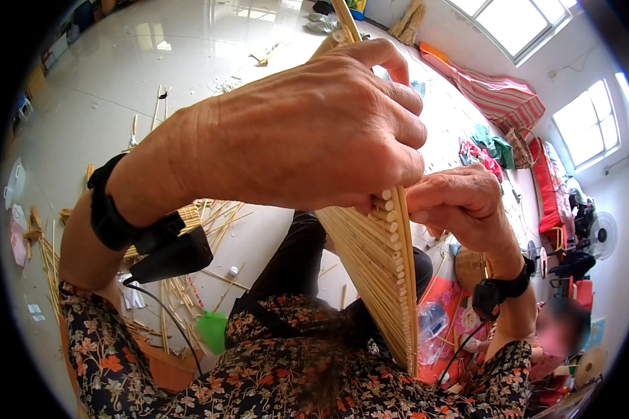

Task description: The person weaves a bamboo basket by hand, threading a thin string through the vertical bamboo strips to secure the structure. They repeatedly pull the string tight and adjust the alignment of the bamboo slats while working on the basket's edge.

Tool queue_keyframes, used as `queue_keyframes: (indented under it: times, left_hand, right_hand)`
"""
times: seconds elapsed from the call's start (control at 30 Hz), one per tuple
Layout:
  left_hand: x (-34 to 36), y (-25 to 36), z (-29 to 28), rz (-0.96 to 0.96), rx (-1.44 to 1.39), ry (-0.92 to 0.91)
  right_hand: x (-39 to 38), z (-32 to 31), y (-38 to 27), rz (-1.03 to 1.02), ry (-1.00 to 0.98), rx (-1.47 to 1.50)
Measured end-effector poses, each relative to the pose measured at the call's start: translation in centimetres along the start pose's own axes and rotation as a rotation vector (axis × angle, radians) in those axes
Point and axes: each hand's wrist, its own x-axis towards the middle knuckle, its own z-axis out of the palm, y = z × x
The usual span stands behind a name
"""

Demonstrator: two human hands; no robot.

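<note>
A panel of many thin, straw-coloured sticks (pixel 362 262) stands tilted above my lap, its round cut ends lined up along a flat pale strip (pixel 407 279). My left hand (pixel 321 133) is closed over the upper part of this stick panel, with the fingers bent round its edge. Past those knuckles, a flat stick (pixel 345 21) juts out at the top. On the strip's right side, my right hand (pixel 461 199) is closed in a pinch, fingertips against the strip. What lies between those fingertips is hidden. Both wrists wear black straps with small devices.
Loose sticks (pixel 220 227) lie scattered on the pale tiled floor to the left. A green object (pixel 212 331) is beside my lap. At the right are a red patterned mat (pixel 444 349), a clear plastic bag (pixel 432 321), a person (pixel 559 332) and a white fan (pixel 601 236).
</note>
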Motion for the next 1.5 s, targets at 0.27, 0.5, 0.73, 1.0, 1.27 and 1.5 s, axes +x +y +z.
queue_keyframes:
  times: [0.27, 0.5, 0.73, 1.0, 1.27, 1.5]
  left_hand:
    - [0.2, -0.3, 0.5, -0.029, -0.042, 0.024]
    - [0.7, -0.4, 0.3, -0.031, -0.073, -0.001]
    - [1.2, -0.4, 0.3, -0.046, -0.032, -0.018]
    - [0.6, -1.5, -0.1, -0.065, -0.019, -0.059]
    - [-2.0, -1.0, -2.1, -0.248, 0.061, -0.091]
    - [-2.0, 5.8, -0.3, -0.503, 0.269, 0.022]
  right_hand:
    - [-0.4, 0.7, -2.5, 0.108, 0.012, -0.275]
    - [-2.0, 1.9, -4.5, 0.172, 0.084, -0.272]
    - [-2.1, 2.8, -3.4, 0.232, 0.155, -0.203]
    - [-1.2, 3.4, -1.3, -0.102, 0.210, -0.361]
    - [-4.5, 2.1, -4.8, -0.034, 0.392, -0.615]
    - [-8.3, 3.9, -1.9, 0.198, 0.263, -0.649]
